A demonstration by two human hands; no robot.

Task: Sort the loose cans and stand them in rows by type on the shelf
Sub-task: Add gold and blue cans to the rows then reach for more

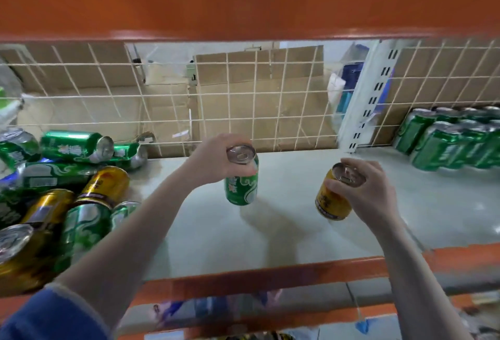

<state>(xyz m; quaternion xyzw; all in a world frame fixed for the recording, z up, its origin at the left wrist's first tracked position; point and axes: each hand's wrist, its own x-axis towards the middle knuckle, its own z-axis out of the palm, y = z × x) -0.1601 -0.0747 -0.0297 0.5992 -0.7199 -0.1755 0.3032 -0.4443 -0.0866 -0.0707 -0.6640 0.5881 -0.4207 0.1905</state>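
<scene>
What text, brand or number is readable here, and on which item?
None legible.
Green can in left hand: white lettering, blurred.
Gold can in right hand: dark characters, blurred.
Loose can pile, standing green cans: print too blurred.

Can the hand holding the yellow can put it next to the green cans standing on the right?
Probably yes. The right hand grips the yellow can, and bare shelf lies open between it and the standing green cans. Nothing blocks the way.
</scene>
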